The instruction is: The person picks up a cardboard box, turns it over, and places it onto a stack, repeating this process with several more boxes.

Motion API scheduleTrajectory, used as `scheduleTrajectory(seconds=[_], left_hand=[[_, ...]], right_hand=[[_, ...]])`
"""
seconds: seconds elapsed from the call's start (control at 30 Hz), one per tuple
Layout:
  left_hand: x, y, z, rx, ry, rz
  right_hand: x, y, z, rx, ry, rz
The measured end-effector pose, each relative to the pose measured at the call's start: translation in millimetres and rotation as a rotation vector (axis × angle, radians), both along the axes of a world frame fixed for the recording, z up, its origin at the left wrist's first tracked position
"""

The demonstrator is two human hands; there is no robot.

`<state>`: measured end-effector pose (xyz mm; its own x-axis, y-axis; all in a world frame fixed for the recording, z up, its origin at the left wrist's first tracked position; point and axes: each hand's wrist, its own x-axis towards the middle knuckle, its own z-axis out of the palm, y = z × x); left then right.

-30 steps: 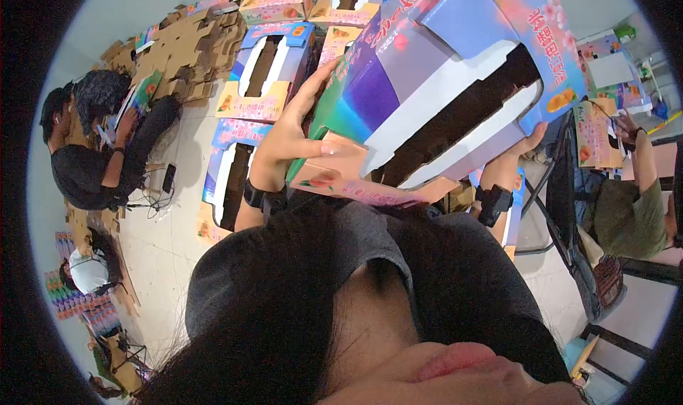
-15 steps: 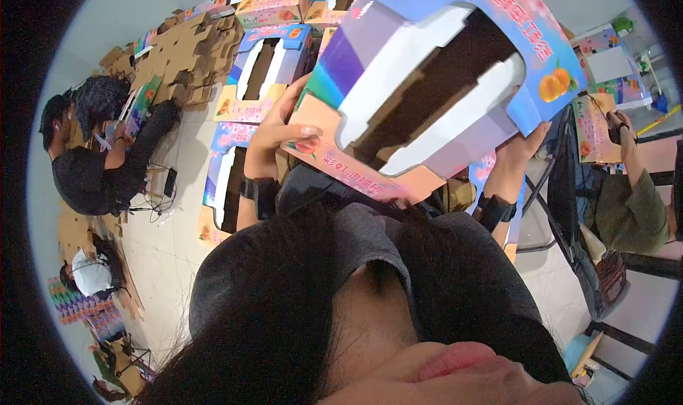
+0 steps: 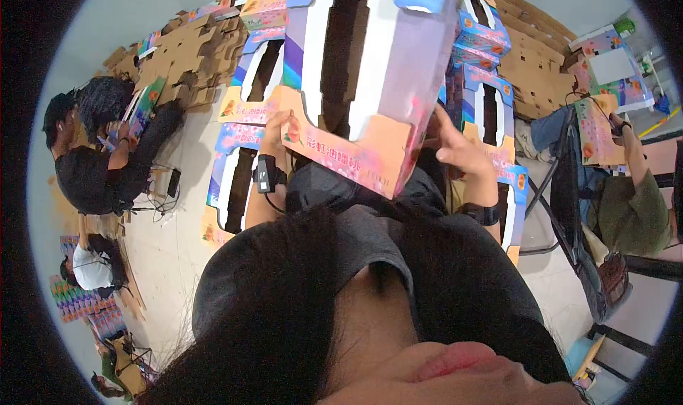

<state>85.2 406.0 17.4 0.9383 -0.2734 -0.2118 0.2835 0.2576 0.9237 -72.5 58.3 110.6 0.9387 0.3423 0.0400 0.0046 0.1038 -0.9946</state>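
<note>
A printed cardboard fruit box (image 3: 409,71) with long cut-out openings in its top is held up over my lap, its peach-coloured printed end facing me. My left hand (image 3: 276,132) is closed on the box's near left corner, thumb at the front edge. Beside the box's right side is my right hand (image 3: 462,151), thumb and fingers spread apart, fingertips close to the side panel. Dark bands circle both wrists. Similar boxes stand behind on both sides, including a left box (image 3: 245,111) and a right box (image 3: 491,142).
Flattened brown cardboard (image 3: 178,56) is piled at the back left, with more cardboard (image 3: 530,49) at the back right. A person in black (image 3: 85,163) sits at the left. On the right, another person's arm (image 3: 637,149) reaches to a box (image 3: 596,131) near a dark chair (image 3: 565,192).
The box has turned from a tilt to nearly upright, its printed end now facing me. My right hand has moved from its far right corner down to its near right side.
</note>
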Motion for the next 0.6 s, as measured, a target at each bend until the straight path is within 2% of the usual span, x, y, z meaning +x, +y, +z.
scheduleTrajectory(seconds=[0.07,0.1,0.17,0.23,0.27,0.37,0.4,0.47,0.53,0.6], left_hand=[[-4,-3,0,0.018,-0.003,0.053],[1,2,-8,-0.028,-0.012,0.030],[14,14,-31,-0.121,-0.031,-0.022],[7,10,-29,-0.130,-0.029,0.056],[3,9,-28,-0.134,-0.027,0.095],[-1,7,-30,-0.207,0.054,0.175],[-2,7,-23,-0.189,0.106,0.136],[-37,-17,31,-0.184,0.021,0.224],[-45,-26,45,-0.189,0.090,0.246],[-32,-22,40,-0.204,0.311,0.211]], right_hand=[[-2,11,-9,-0.038,0.037,-0.009],[-1,19,-14,-0.141,0.022,-0.035],[1,34,-2,-0.155,-0.032,-0.099],[7,46,4,-0.257,-0.186,-0.184],[4,51,14,-0.184,-0.122,-0.194],[5,55,18,-0.288,-0.150,-0.215],[5,54,15,-0.332,-0.179,-0.230],[3,53,8,-0.419,-0.234,-0.260],[-1,53,10,-0.335,-0.127,-0.263],[-2,48,8,-0.269,-0.107,-0.280]])
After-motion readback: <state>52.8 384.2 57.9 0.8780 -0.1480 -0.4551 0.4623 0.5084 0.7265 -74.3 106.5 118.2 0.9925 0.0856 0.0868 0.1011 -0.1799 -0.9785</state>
